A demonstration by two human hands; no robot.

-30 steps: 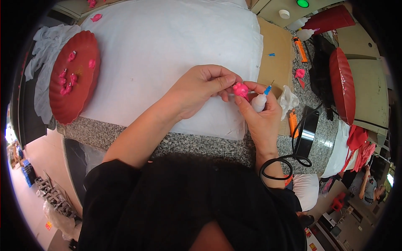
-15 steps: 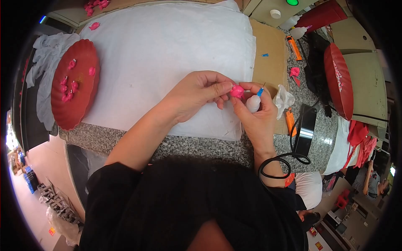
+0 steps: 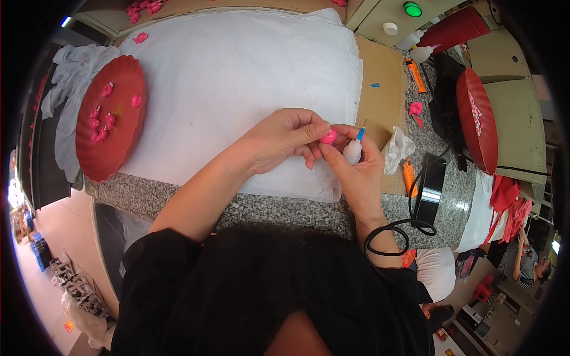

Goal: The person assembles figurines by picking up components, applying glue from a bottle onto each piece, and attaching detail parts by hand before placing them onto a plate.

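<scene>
A small pink piece (image 3: 328,136) is pinched between the fingertips of both hands, over the white cloth (image 3: 237,77) on the granite counter. My left hand (image 3: 279,139) grips it from the left with thumb and forefinger. My right hand (image 3: 356,166) touches it with thumb and forefinger from the right, and also holds a small white squeeze bottle (image 3: 352,151) with a blue needle tip pointing up.
A red scalloped plate (image 3: 122,139) with several pink pieces lies at the left, on a grey rag. More pink pieces lie at the cloth's far edge. Right of the cloth: cardboard, crumpled plastic (image 3: 396,148), an orange cutter (image 3: 408,176), a black device with cable (image 3: 430,190), another red plate (image 3: 478,118).
Both hands with the pink piece and bottle have shifted slightly left and nearer in the picture; the view has tilted a little. The grips are unchanged.
</scene>
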